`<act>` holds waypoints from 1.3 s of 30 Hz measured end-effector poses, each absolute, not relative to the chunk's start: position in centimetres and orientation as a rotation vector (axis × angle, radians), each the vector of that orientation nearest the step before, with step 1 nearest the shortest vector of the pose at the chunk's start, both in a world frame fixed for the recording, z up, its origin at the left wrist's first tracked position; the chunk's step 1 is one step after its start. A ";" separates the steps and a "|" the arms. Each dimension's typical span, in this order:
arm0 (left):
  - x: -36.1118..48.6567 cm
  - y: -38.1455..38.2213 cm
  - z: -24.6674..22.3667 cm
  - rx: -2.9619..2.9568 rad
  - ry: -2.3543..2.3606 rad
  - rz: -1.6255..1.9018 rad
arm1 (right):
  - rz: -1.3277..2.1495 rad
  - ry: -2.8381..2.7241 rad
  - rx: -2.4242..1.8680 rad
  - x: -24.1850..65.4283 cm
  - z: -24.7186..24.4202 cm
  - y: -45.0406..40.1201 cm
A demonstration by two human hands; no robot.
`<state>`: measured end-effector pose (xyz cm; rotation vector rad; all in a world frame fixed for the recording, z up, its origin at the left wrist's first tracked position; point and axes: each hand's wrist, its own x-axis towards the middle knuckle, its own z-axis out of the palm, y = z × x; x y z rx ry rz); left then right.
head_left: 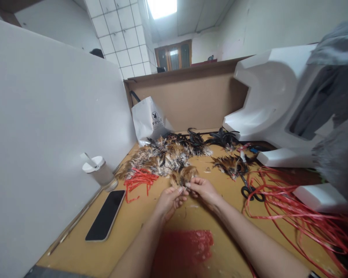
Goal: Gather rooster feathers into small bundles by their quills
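Both hands meet near the middle of the yellow-brown tabletop (145, 216). My left hand (171, 200) is closed in a pinch on the base of a small bunch of brown feathers (188, 174). Fingertips of my right hand (203, 190) pinch the same bunch from the right, almost touching the left thumb. The feather tips point away from me. Just beyond lies a large heap of brown, black and pale feathers (166, 154). Short red strips (139, 179) rest left of the hands.
A phone (106, 216) and a lidded cup (99, 172) stand along the left panel. Scissors (252, 193), tangled red ribbon (298, 208) and smaller feather piles (233, 165) are at right. A white bag (149, 117) leans at the back; white foam (266, 92) stands back right.
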<state>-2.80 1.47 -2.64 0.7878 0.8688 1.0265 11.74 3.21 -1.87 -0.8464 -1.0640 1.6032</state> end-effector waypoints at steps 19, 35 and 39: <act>-2.7 1.6 -3.1 0.751 0.865 1.048 | 1.173 -1.265 -1.043 11.0 -2.1 3.1; -3.8 2.0 -2.1 0.350 0.623 0.964 | 1.862 -0.804 -0.600 11.5 -1.8 2.9; -3.9 1.8 -1.8 0.272 0.581 0.917 | 1.896 -0.784 -0.534 11.7 -1.7 2.9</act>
